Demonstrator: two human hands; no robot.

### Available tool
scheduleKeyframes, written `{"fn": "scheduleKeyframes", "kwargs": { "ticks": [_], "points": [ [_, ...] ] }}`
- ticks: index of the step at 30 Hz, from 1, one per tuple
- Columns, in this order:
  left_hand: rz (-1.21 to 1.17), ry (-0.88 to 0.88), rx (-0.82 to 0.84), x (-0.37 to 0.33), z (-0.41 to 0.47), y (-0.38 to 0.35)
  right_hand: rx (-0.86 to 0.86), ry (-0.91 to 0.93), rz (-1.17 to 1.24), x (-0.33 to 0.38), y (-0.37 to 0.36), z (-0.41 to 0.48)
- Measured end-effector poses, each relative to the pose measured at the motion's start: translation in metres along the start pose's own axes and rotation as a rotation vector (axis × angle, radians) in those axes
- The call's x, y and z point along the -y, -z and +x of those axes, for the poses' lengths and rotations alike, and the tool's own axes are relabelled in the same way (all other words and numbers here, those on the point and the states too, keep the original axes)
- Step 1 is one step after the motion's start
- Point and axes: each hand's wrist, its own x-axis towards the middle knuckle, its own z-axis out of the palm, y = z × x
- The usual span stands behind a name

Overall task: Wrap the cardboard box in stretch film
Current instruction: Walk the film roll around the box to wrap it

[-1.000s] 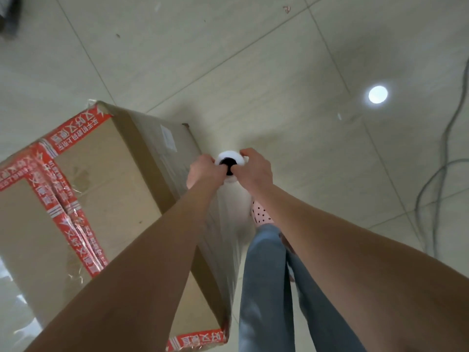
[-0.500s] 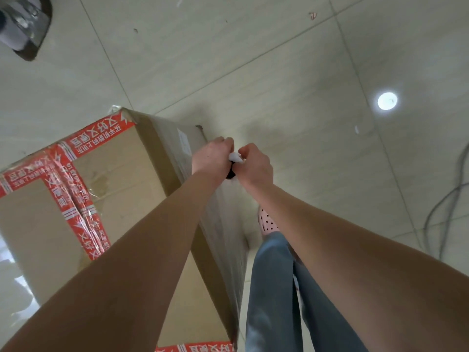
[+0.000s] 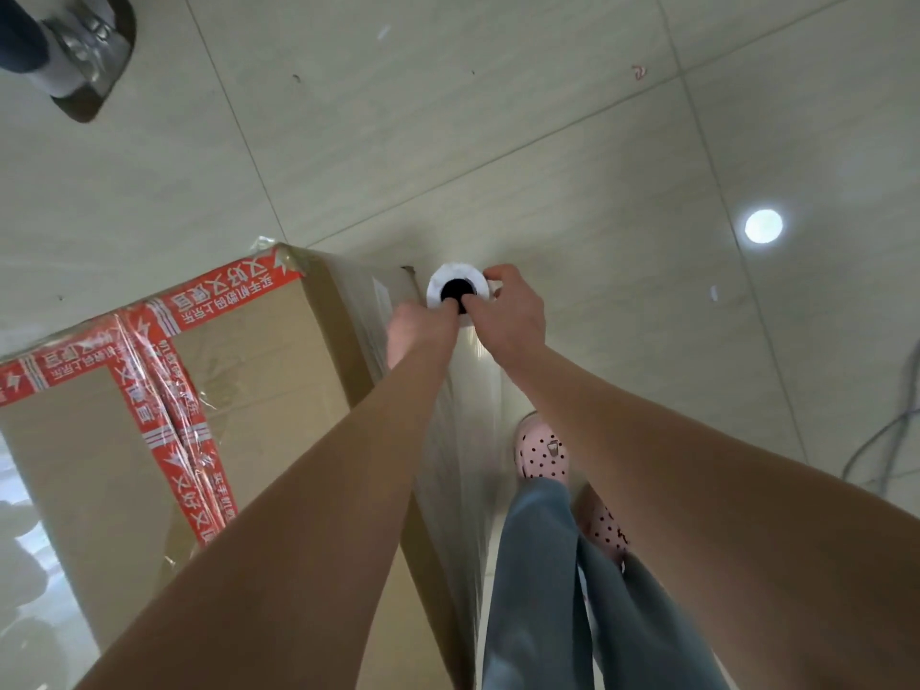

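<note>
At the left, a tall cardboard box (image 3: 99,465), red tape (image 3: 164,425) across its top. Down its right face, stretch film (image 3: 458,465) drawn taut, likely to cling without slack. Just beside the far right corner, the roll (image 3: 438,291) held upright to feed evenly. On its top end, left hand (image 3: 418,331) curled and hooked into the core; right hand (image 3: 508,316) pinching the rim opposite.

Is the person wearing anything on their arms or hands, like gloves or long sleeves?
No. The left forearm and right forearm are bare, with no sleeves showing. The left hand and right hand have no gloves, and I can make out no watch or rings. Below are blue-grey trousers and pink dotted slippers.
</note>
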Motion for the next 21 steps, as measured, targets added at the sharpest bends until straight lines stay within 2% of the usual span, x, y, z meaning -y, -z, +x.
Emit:
{"fn": "scheduleKeyframes", "kwargs": {
  "ticks": [2,4,9,12,18,21],
  "points": [
    [-0.066,0.054,0.067,-0.003,0.002,0.003,-0.001,0.024,-0.005,0.006,-0.002,0.001],
    [0.066,-0.015,0.115,-0.006,0.006,0.010,-0.003,0.029,-0.019,0.009,-0.001,0.002],
    [0.642,-0.522,0.012,-0.029,0.014,0.024,0.034,0.007,-0.065,0.009,-0.003,0.008],
    [0.845,-0.690,0.004,-0.043,0.014,0.018,0.070,-0.001,-0.073,0.012,0.001,0.013],
    [0.929,-0.665,0.011,-0.065,0.023,0.017,0.113,0.004,-0.154,0.026,0.009,0.027],
    [0.785,-0.512,-0.013,-0.072,0.034,0.025,0.142,0.001,-0.210,0.041,0.016,0.038]
  ]
}}
